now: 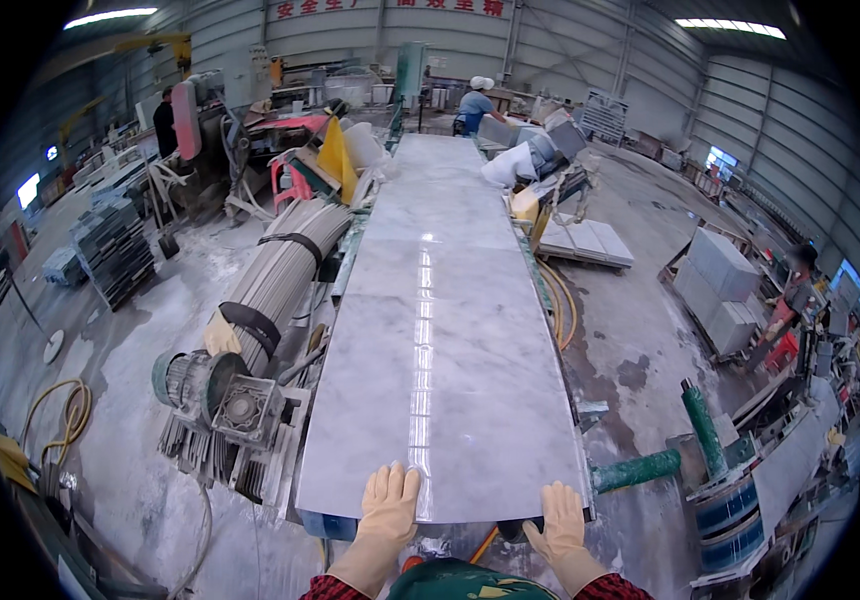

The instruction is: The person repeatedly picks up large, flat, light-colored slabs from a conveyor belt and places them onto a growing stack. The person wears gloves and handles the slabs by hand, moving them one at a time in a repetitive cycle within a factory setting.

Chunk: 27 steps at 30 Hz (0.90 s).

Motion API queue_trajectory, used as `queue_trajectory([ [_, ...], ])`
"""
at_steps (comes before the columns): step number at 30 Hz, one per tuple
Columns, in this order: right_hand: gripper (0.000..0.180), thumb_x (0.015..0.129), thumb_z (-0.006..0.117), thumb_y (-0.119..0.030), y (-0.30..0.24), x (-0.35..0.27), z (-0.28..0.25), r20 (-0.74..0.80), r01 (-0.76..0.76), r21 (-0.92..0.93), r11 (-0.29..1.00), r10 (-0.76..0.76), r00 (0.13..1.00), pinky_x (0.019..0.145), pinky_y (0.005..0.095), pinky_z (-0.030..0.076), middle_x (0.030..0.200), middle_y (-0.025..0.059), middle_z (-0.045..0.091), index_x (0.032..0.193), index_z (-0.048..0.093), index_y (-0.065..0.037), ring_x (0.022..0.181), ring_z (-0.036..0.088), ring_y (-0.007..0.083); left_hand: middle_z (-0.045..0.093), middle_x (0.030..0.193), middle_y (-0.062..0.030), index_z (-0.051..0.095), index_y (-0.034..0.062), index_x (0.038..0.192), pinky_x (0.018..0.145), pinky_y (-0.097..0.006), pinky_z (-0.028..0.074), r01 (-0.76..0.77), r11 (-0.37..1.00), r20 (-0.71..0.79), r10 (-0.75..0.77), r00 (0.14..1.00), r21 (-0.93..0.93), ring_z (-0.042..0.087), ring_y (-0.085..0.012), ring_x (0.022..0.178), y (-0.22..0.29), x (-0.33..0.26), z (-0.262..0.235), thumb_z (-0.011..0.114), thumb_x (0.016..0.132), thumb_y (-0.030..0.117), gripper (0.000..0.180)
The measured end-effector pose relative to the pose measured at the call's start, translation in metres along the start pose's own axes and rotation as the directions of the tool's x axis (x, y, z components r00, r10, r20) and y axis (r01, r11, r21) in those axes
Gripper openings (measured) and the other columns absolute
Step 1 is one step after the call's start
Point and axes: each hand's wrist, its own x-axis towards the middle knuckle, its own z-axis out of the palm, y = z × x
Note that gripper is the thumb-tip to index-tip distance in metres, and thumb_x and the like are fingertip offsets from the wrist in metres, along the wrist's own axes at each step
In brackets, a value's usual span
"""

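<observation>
Slab [490,400], one, pale grey, marbled, glossy: lying flat at centre, near edge at 6 o'clock, similar stone [440,205] extending beyond it to 12. Left hand [388,505], in cream glove: palm-down between 6 and 7 o'clock, fingers straight, unclenched, resting over the near edge. Right hand [560,525], in matching glove: at the 5 o'clock corner, fingers extended on the stone, thumb spread away; whether it hooks beneath, cannot tell. Handling, as judged: even pressure from both hands, left better placed nearer 7 o'clock for balance, thumbs clear of any gap under the edge, wrists straight, slab kept square. Flanks: motor [188,380] at 9 o'clock, green pipe [640,470] toward 4; both best given clearance.
</observation>
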Motion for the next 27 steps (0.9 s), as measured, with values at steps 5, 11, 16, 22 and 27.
queue_trajectory([
  [5,0.082,0.074,0.083,-0.032,-0.005,-0.001,-0.01,0.019,-0.019,0.005,1.0,0.019,1.0,0.117,0.053,0.031,0.145,0.0244,0.051,0.141,0.049,-0.001,0.134,0.044,0.0449,0.045,0.148,-0.0235,0.046,0.0058,0.143,0.119,-0.055,0.03,-0.012,1.0,-0.035,0.011,0.999,-0.025,0.04,-0.0446,0.14,0.0,0.001,0.003,0.069,0.078,0.015,0.069],
  [11,0.079,0.076,0.081,-0.029,-0.002,-0.007,-0.01,-0.029,-0.006,0.007,1.0,0.007,1.0,0.116,0.052,0.033,0.145,0.0259,0.05,0.141,0.048,0.0,0.135,0.044,0.0447,0.046,0.145,-0.0237,0.047,0.0043,0.142,0.116,-0.056,0.032,-0.026,1.0,-0.02,0.026,0.999,-0.007,0.041,-0.0457,0.137,0.005,0.002,0.005,0.07,0.078,0.016,0.069],
  [16,0.074,0.077,0.078,-0.027,-0.001,-0.013,-0.007,-0.113,0.01,0.044,0.999,-0.005,0.994,0.116,0.0522,0.034,0.145,0.0234,0.052,0.141,0.05,-0.002,0.134,0.046,0.0427,0.047,0.143,-0.0261,0.047,0.0022,0.141,0.115,-0.057,0.032,-0.039,0.998,-0.039,0.04,0.998,0.04,0.042,-0.0482,0.135,0.003,-0.002,0.013,0.072,0.076,0.018,0.071],
  [22,0.071,0.076,0.077,-0.023,0.003,-0.016,-0.011,-0.154,-0.001,0.111,0.994,0.018,0.988,0.116,0.0503,0.035,0.143,0.0209,0.054,0.139,0.053,-0.003,0.133,0.048,0.0405,0.043,0.148,-0.0255,0.044,0.0017,0.142,0.118,-0.057,0.029,-0.068,0.991,0.005,0.068,0.998,0.113,0.037,-0.0486,0.139,0.003,-0.005,0.019,0.077,0.073,0.02,0.078],
  [27,0.071,0.075,0.077,-0.023,0.005,-0.02,-0.017,-0.167,0.024,0.133,0.991,-0.002,0.986,0.114,0.0483,0.036,0.141,0.0198,0.054,0.139,0.053,-0.003,0.131,0.048,0.039,0.041,0.15,-0.0266,0.041,0.0014,0.145,0.119,-0.057,0.028,-0.064,0.985,0.026,0.061,0.998,0.158,0.036,-0.0495,0.141,0.003,-0.008,0.025,0.08,0.069,0.019,0.087],
])
